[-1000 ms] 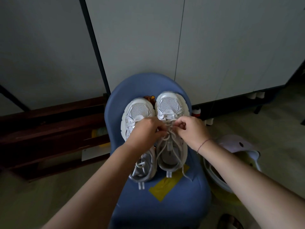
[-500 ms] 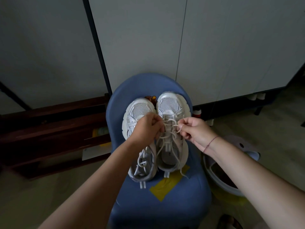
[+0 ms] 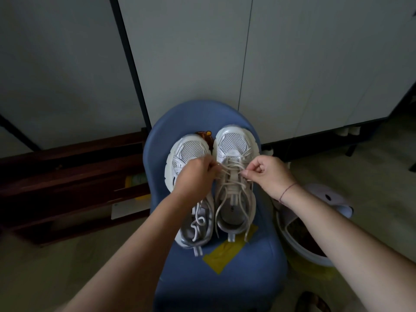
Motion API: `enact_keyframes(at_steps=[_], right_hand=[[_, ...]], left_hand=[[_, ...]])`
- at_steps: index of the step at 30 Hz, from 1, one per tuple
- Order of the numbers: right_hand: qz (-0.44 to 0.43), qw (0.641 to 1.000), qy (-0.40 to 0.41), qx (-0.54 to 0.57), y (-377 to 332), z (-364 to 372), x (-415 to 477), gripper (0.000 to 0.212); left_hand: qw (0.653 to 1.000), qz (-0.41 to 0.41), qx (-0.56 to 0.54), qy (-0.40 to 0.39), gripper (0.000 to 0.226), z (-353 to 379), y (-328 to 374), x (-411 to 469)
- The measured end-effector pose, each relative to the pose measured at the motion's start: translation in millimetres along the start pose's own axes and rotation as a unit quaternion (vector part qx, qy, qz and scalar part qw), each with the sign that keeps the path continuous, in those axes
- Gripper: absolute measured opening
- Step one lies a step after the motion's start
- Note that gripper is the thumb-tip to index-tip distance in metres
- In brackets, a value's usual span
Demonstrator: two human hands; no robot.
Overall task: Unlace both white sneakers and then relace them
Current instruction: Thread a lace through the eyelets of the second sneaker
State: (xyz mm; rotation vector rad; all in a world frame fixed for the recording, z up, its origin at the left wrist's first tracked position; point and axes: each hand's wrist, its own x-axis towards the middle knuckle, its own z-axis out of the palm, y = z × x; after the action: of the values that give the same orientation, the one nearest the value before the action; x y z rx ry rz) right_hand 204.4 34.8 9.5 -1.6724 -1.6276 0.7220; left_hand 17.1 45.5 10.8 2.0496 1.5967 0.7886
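From the head camera, the left hand (image 3: pixel 195 176) lies over the middle of the left sneaker (image 3: pixel 191 152), hiding its upper eyelets. Its fingers are curled and pinch a strand of the lace (image 3: pixel 227 176) belonging to the right sneaker (image 3: pixel 234 143), though the fingertips themselves are turned away and hard to make out. The right hand (image 3: pixel 267 174) pinches the other strand between thumb and forefinger, the remaining fingers folded in, and a thin thread bracelet (image 3: pixel 287 191) sits on that wrist. Something brown (image 3: pixel 206 136) is wedged behind the two toes, too hidden to name. There is a mark on the right sneaker's insole, too small and dim to read. Both sneakers stand side by side, toes away from the person, on the seat of a blue chair (image 3: pixel 220 278), just above a patch of yellow tape (image 3: pixel 227 251). The room is dim, with pale cabinet doors (image 3: pixel 292 64) behind the chair, a dark wooden shelf (image 3: pixel 67 176) low on the left, and a white bin (image 3: pixel 326 251) on the floor at the right, its contents lost in shadow
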Motion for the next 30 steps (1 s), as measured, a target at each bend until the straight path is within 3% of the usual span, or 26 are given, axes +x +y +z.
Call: enact_keyframes(at_steps=[8, 11, 14, 17, 21, 25, 30], right_hand=[[0.037, 0.997, -0.042, 0.056, 4, -11, -4, 0.023], [0.090, 0.977, -0.074, 0.177, 7, -18, -3, 0.025], [0.172, 0.929, -0.093, 0.315, 9, -29, -4, 0.027], [0.186, 0.958, -0.042, 0.214, 15, -37, -4, 0.021], [0.078, 0.985, -0.013, 0.153, -5, -25, -5, 0.014], [-0.001, 0.997, -0.008, -0.076, -15, -4, -6, 0.029], [-0.043, 0.995, -0.011, -0.092, -12, 3, -3, 0.025]], left_hand=[[0.995, -0.081, -0.025, 0.048, 0.024, 3, 1, 4], [0.994, -0.092, -0.031, 0.053, 0.026, 5, 4, 4], [0.993, -0.103, -0.027, 0.046, 0.029, 3, 3, 6], [0.993, -0.104, -0.040, 0.033, 0.024, -1, 1, 8], [0.997, -0.068, -0.036, -0.015, 0.019, -5, 0, 7], [0.999, -0.028, -0.011, -0.040, 0.027, -6, 0, 5], [0.999, -0.007, 0.001, -0.032, 0.026, -7, -3, 5]])
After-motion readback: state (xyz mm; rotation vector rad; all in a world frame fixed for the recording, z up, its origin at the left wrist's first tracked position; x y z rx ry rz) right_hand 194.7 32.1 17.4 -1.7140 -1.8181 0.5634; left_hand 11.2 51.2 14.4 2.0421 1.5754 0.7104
